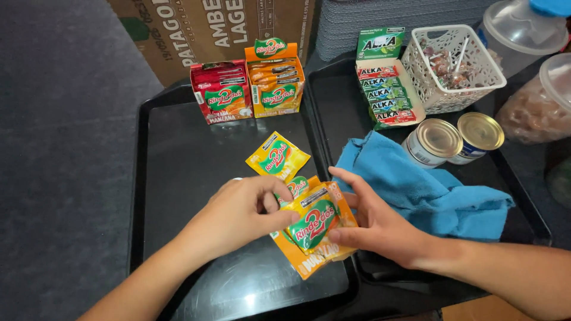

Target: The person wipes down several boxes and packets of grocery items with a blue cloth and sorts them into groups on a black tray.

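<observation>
Apparently sweets fill white basket (pixel 453 71); hands (pixel 309 223) hold orange sachets (pixel 315 223)

The scene is evenly and fairly brightly lit from above, with soft light and no hard shadows — only faint, diffuse shade lies under the left hand (pixel 238 217) and right hand (pixel 375 223). A pale sheen of reflected light spreads across the near part of the left black tray (pixel 178 160), and the two can lids (pixel 458 135) at the right glint gold. Colours are saturated and the centre is sharp; the sachets (pixel 315 223) read crisply. Toward the far right corner the clear plastic containers (pixel 535 65) look slightly soft and washed out — and straight lines bend a little at the edges from wide-angle distortion.
</observation>
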